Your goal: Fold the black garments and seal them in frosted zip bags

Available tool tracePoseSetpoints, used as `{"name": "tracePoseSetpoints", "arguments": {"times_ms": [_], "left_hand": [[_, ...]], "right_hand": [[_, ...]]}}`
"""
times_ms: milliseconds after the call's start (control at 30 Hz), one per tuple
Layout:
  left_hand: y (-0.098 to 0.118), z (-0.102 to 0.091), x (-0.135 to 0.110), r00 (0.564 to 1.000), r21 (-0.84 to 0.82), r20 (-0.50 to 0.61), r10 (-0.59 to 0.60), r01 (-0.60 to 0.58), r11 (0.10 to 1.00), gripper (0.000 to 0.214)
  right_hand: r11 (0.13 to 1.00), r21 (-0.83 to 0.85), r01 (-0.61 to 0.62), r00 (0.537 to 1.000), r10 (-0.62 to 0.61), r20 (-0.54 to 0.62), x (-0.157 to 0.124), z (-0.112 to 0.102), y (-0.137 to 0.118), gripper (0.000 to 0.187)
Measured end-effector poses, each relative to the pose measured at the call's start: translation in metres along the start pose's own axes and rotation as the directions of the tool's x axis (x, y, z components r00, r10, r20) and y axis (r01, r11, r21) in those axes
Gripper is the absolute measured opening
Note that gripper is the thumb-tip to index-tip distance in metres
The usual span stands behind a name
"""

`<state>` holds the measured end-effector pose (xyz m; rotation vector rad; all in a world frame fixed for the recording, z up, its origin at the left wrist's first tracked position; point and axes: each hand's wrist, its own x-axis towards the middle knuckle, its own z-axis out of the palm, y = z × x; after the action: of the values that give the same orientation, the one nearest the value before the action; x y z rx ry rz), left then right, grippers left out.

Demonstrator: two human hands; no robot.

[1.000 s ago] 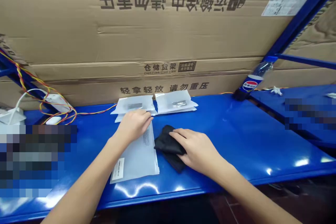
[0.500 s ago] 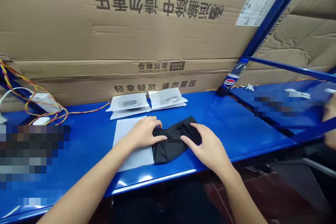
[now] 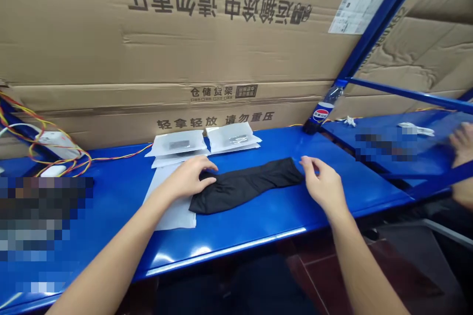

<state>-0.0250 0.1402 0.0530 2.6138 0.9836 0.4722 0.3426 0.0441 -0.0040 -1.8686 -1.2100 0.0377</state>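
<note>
A black fabric sleeve (image 3: pixel 247 184) lies stretched lengthwise across the blue shelf, creased near its left end. My left hand (image 3: pixel 192 177) grips that left end, thumb and fingers pressing on the cloth. At the opposite end is my right hand (image 3: pixel 325 184), its fingers curled in a pinch by the sleeve's edge; the exact contact is partly hidden. Beneath my left hand and the sleeve's left end lies a flat, frosted white plastic bag (image 3: pixel 173 216).
Two filled frosted packets, a left packet (image 3: pixel 177 142) and a right packet (image 3: pixel 233 138), sit behind the sleeve. A Pepsi bottle (image 3: pixel 322 110) leans by the blue post. Tangled wires (image 3: pixel 37 128) lie left. Another person's hand (image 3: pixel 463 142) is at far right.
The black sleeve was bunched between my hands and is now drawn out straight. My right hand has moved right, my left hand slightly left. The other person's hand has come further into view.
</note>
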Motion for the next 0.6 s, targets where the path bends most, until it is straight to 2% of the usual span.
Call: {"name": "tracePoseSetpoints", "arguments": {"times_ms": [100, 233, 333, 400, 467, 500, 567, 600], "left_hand": [[0.01, 0.007, 0.003, 0.999, 0.025, -0.037, -0.026, 0.027, 0.999, 0.031], [0.015, 0.014, 0.009, 0.998, 0.012, -0.063, -0.02, 0.021, 1.0, 0.031], [0.024, 0.001, 0.009, 0.993, -0.136, -0.114, -0.039, 0.023, 0.99, 0.03], [0.04, -0.013, 0.003, 0.993, -0.271, -0.094, -0.071, 0.044, 0.962, 0.027], [0.063, -0.026, -0.008, 0.997, -0.378, 0.046, -0.055, 0.069, 0.923, 0.023], [0.075, -0.031, -0.014, 0.989, -0.412, 0.15, -0.012, 0.073, 0.908, 0.019], [0.095, -0.034, -0.025, 0.94, -0.445, 0.335, 0.068, 0.094, 0.89, 0.01], [0.101, -0.033, -0.028, 0.917, -0.452, 0.388, 0.095, 0.1, 0.886, 0.008]], "right_hand": [[0.996, 0.083, 0.016, 0.992, -0.026, 0.124, 0.004, 0.007, -0.003, 0.051], [0.957, 0.29, 0.015, 0.992, -0.05, 0.115, 0.01, 0.009, -0.006, 0.043], [0.887, 0.461, -0.017, 0.995, -0.03, 0.094, 0.01, -0.005, -0.003, 0.037], [0.842, 0.536, -0.066, 0.989, -0.015, 0.145, 0.007, -0.023, 0.003, 0.034], [0.809, 0.575, -0.118, 0.961, -0.052, 0.271, 0.004, -0.047, 0.013, 0.032], [0.806, 0.575, -0.141, 0.927, -0.097, 0.362, 0.002, -0.059, 0.018, 0.031], [0.825, 0.541, -0.164, 0.818, -0.192, 0.542, 0.0, -0.08, 0.029, 0.026], [0.839, 0.52, -0.16, 0.769, -0.224, 0.599, -0.001, -0.088, 0.033, 0.025]]}}
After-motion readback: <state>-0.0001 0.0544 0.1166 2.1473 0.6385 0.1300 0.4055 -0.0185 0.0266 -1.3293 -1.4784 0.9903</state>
